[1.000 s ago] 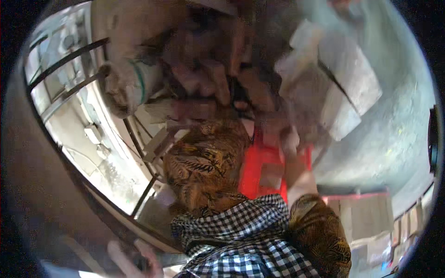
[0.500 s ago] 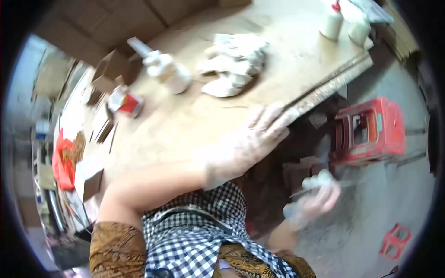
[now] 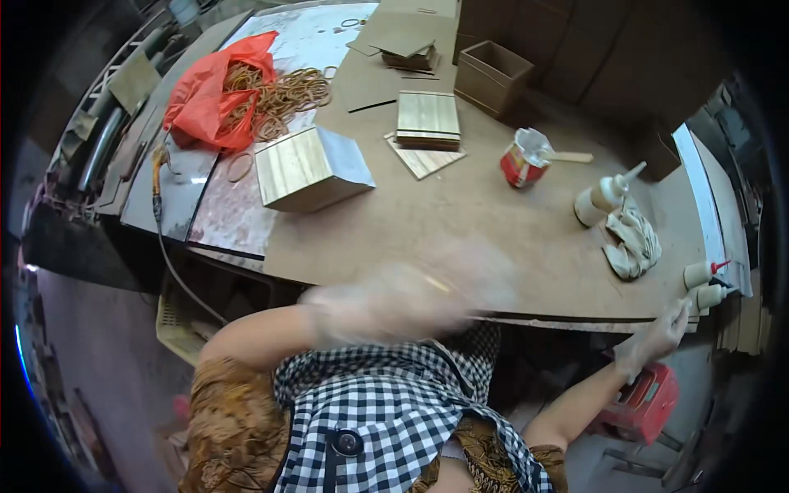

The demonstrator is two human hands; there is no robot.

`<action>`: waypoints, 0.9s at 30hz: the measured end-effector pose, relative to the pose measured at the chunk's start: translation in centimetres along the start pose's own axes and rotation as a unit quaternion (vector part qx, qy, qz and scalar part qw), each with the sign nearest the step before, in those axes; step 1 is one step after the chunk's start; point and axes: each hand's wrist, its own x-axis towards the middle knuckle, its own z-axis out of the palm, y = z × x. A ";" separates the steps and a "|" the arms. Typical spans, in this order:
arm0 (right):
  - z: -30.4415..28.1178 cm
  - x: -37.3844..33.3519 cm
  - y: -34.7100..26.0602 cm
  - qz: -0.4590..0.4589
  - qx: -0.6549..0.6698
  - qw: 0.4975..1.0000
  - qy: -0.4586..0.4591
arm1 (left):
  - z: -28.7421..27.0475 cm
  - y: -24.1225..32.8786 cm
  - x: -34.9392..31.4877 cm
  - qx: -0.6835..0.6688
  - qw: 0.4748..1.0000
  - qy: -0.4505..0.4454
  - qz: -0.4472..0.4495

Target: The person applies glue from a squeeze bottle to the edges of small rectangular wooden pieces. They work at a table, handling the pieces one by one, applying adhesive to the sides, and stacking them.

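My left hand (image 3: 411,297), in a thin clear glove, is a blur over the front edge of the table (image 3: 370,238). A thin yellowish streak shows across it, but its fingers are smeared by motion. My right hand (image 3: 653,341), gloved too, reaches to the table's right front corner with its fingers drawn together. Its fingertips are beside a white squeeze bottle (image 3: 708,297); whatever they hold is hidden. Another bottle with a red tip (image 3: 699,274) stands just behind. A crumpled whitish cloth or glove (image 3: 633,244) lies farther in, by a larger glue bottle (image 3: 602,201).
A wooden box (image 3: 308,171) sits at the table's left, near a red bag (image 3: 218,94) spilling rubber bands (image 3: 283,99). Stacked wooden panels (image 3: 427,119), a red tub (image 3: 524,158) with a handle sticking out, and an open brown box (image 3: 491,78) stand farther back. Below right is a red stool (image 3: 645,403).
The view has swung left, showing more of the table. My right hand has risen from above the floor to the table corner. My left hand has left the table edge and is moving fast.
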 end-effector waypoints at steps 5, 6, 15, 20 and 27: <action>3.3 -10.1 -7.1 0.015 0.186 0.973 -0.139 | -13.8 -3.4 -11.0 0.326 0.889 0.041 -0.319; 4.1 -11.5 -9.5 0.018 0.205 0.957 -0.206 | -14.4 -4.1 -11.2 0.323 0.874 0.005 -0.363; 9.8 -14.2 -16.9 0.195 0.352 0.808 -0.431 | -16.3 -8.2 -11.8 0.140 0.878 -0.070 -0.453; 11.5 -15.0 -18.1 0.251 0.379 0.777 -0.436 | -14.5 -9.1 -13.1 0.126 0.890 -0.016 -0.439; 15.5 -13.1 -9.2 0.455 0.606 0.562 -0.330 | -14.9 -7.9 -12.1 0.143 0.880 -0.067 -0.447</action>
